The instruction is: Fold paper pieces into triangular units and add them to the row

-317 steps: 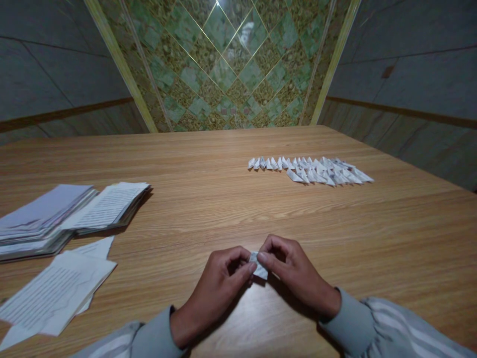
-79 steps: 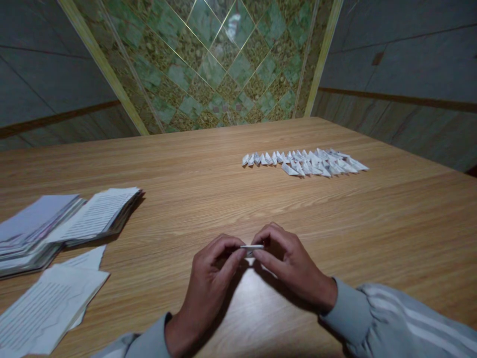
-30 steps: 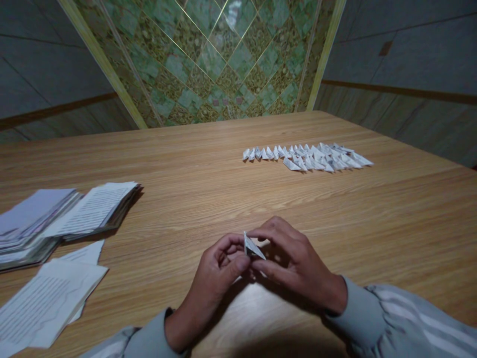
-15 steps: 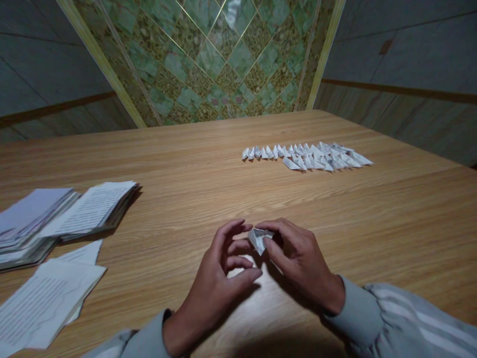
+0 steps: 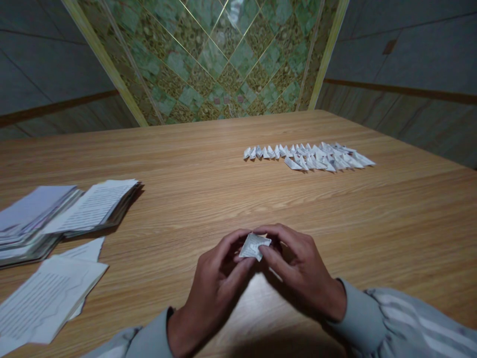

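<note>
Shaping step, I judge: left fingers (image 5: 238,273), right fingers (image 5: 276,261) pinch the white kite-shaped folded paper (image 5: 254,244), six o'clock — next, press lightly.

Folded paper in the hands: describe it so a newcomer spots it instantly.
Over the near part of the wooden table, the left hand and right hand sit close together. Between them is the folded paper: small, pale and angular, with grey markings. Unlike the pale folded pieces in rows farther back, it alone is held.

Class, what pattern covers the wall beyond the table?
The wall: green and brownish diamonds, head view.
</note>
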Available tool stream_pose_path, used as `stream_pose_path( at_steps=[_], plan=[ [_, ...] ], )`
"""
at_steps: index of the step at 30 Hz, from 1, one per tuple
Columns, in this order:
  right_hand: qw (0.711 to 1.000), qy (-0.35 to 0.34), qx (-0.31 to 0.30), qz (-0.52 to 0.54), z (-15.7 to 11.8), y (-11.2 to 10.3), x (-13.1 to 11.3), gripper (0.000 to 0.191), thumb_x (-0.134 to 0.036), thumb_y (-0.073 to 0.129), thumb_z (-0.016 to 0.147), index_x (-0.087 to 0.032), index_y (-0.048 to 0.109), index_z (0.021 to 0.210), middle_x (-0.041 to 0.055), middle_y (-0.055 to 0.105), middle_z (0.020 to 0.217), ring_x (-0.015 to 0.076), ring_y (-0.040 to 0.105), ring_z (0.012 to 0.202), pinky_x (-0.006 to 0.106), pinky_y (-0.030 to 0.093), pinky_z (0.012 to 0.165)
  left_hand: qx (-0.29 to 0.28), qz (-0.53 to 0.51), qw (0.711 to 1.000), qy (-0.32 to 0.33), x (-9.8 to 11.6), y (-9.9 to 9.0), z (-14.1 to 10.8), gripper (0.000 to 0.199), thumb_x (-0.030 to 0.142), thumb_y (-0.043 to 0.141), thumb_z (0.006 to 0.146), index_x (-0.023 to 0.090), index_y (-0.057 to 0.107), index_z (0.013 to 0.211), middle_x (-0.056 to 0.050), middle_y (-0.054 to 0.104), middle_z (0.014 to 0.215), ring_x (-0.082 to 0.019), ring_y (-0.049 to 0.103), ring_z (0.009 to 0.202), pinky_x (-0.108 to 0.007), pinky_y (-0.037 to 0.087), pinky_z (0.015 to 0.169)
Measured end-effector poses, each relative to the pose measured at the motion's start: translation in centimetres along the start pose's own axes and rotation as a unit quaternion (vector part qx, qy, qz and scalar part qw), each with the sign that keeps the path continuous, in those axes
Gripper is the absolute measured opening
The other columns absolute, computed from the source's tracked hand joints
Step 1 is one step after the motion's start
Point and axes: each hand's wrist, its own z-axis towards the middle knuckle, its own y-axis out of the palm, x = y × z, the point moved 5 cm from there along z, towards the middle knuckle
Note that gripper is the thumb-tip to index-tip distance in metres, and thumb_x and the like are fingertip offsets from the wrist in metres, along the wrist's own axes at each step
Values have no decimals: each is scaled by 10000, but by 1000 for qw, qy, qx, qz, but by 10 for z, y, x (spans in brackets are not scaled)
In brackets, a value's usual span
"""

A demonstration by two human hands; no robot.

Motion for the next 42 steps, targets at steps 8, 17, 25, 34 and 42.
stream_pose_path(
  at_steps=[8,17,25,34,42],
  plan=[
    [999,34,-9,3,5,0,1,156,-194,697,859,-185,702,1015,20,681,833,158,619,748,265,465,654,5,-116,991,-68,-6,0,1,218,328,597,968,217,676,1138,-16,725,824,-161,701,714,-261,567,675],
    [993,91,-7,78,2,2,11,82,-251,646,911,-189,697,899,7,672,772,138,577,660,257,436,602,23,-195,974,-115,-6,2,1,172,234,773,810,208,696,962,-10,748,849,-164,698,747,-252,575,662],
    [988,109,-9,111,0,2,13,266,-250,639,905,-202,650,1166,13,673,835,138,605,669,269,489,640,42,-196,971,-133,-6,-2,6,134,278,717,858,176,659,924,13,690,664,-143,651,613,-238,528,583],
    [955,162,-29,247,1,11,19,152,-287,655,921,-202,677,1046,0,702,751,139,654,643,261,507,604,-21,-256,958,-125,-9,5,2,271,353,572,975,207,536,1200,-6,707,764,-155,668,683,-284,550,667],
    [923,235,-17,305,-2,14,32,201,-363,724,877,-179,684,946,-11,665,777,107,602,687,231,463,625,2,-153,983,-103,-13,1,4,235,269,714,884,232,675,1112,-33,714,950,-164,677,819,-259,545,722]
  ],
)
